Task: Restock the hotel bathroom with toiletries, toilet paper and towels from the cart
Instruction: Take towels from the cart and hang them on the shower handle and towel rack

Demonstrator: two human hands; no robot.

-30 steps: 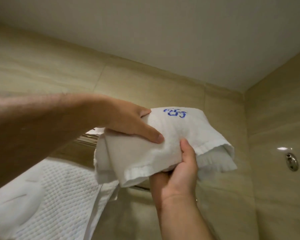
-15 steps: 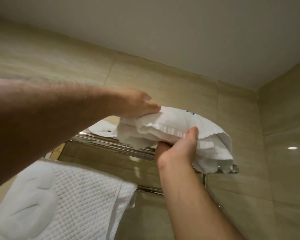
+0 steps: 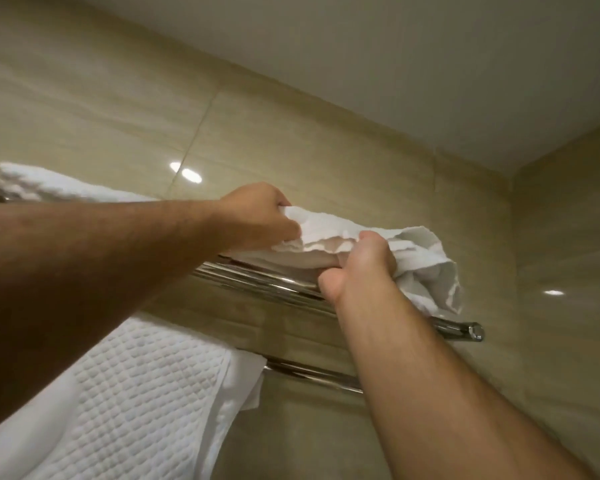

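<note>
Your towel (image 3: 328, 232) now lies further onto the rack (image 3: 260, 278) than before. Your left hand (image 3: 257, 220) grips its end; your right hand (image 3: 361, 268) clutches its front edge.

Large glossy beige stone-look wall tiles (image 3: 291, 140) with thin grout lines fill the left and centre of the frame. They meet a plain off-white ceiling (image 3: 430, 64) across the upper right. A second beige tiled wall (image 3: 568, 237) forms a corner at the right. Bright oval light reflections (image 3: 191, 175) shine on the tiles. A polished chrome tubular wall rack (image 3: 465, 330) crosses the middle, with a lower chrome rail (image 3: 312, 374) beneath.
</note>
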